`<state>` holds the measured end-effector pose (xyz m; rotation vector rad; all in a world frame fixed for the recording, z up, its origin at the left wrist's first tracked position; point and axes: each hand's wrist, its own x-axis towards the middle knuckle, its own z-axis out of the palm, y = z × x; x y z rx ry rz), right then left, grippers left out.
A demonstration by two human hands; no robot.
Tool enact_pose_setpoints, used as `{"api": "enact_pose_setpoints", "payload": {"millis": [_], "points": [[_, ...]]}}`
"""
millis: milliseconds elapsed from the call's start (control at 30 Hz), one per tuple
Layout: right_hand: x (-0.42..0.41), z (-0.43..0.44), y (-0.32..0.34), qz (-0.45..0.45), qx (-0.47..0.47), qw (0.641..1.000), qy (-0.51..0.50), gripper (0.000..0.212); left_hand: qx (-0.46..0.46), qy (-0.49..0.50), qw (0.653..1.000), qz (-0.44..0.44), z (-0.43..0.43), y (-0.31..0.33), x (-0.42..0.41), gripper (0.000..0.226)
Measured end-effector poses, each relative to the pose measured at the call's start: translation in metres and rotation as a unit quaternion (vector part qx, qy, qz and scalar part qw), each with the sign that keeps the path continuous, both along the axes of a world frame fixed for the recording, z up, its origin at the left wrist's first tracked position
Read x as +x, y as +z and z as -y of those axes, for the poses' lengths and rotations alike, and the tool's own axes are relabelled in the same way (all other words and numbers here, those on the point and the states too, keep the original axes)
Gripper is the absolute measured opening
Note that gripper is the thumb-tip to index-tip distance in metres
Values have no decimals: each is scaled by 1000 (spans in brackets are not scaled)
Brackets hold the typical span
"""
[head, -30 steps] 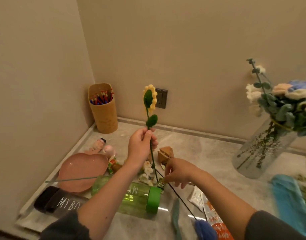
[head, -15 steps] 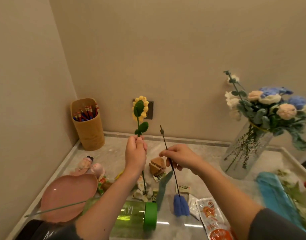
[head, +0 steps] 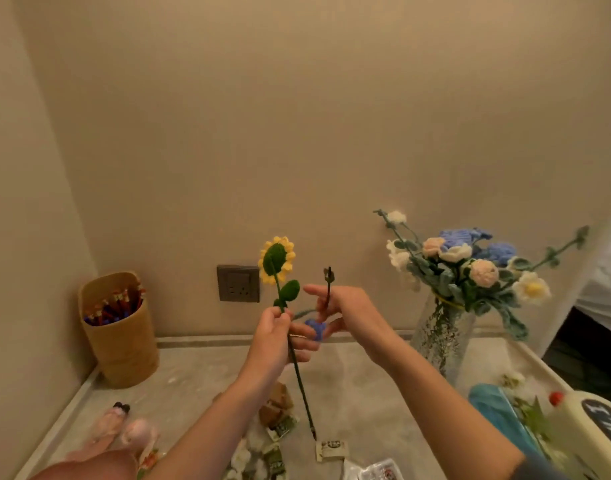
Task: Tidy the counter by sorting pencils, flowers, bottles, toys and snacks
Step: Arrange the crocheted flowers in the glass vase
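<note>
A single wide-angle view from the person's head. It looks forward and slightly down, facing the corner wall (head: 297, 133) from close above the counter (head: 193, 375).

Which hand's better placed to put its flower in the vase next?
Right, likely: the right hand is nearer the vase, though its blue flower hangs head down and needs flipping. The left hand holds the sunflower upright but farther off.

Beige walls (head: 297, 116) meet at a corner above a marble counter (head: 359, 386), grey socket (head: 238, 283) behind.
</note>
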<state>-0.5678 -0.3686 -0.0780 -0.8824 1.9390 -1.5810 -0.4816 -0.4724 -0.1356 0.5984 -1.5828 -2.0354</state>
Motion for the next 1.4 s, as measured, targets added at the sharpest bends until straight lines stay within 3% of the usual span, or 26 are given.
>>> {"api": "enact_pose_setpoints", "payload": {"millis": [233, 367, 500, 667, 800, 933, 1067, 1167, 1300, 1400], "points": [[-10, -40, -8, -52, -70, 996, -21, 34, 31, -63, 997, -23, -31, 16, -43, 21], [-20, -62, -23, -74, -34, 997, -5, 34, 3, -29, 999, -24, -51, 10, -62, 20], [-31, -79, -36, -37, -37, 999, -10, 38, -21, 15, 998, -57, -67, 11, -71, 18], [-51, -94, -34, -28, -50, 992, -115, 22, -43, 28, 992, -116, -90, 10, -70, 16], [-59, -96, -22, -2, -66, 993, -94, 12, -61, 32, 990, -121, -113, 4, -67, 17], [-56, -99, -9, -46, -88, 992, -74, 12, -96, 45, 984, -142, -131, 0, -66, 19], [-55, -113, 4, -61, -104, 991, -53, 13, -140, 125, 974, -128, -141, 3, -66, 20], [-59, -127, 14, -99, -114, 987, -48, 13, -130, 177, 969, -114, -145, 8, -70, 23], [-65, -147, 24, -161, -127, 978, -42, 17, -120, 174, 965, -155, -161, 20, -80, 26], [-75, -162, 33, -234, -108, 964, -69, 6, -124, 181, 964, -151, -176, 25, -90, 28]]}}
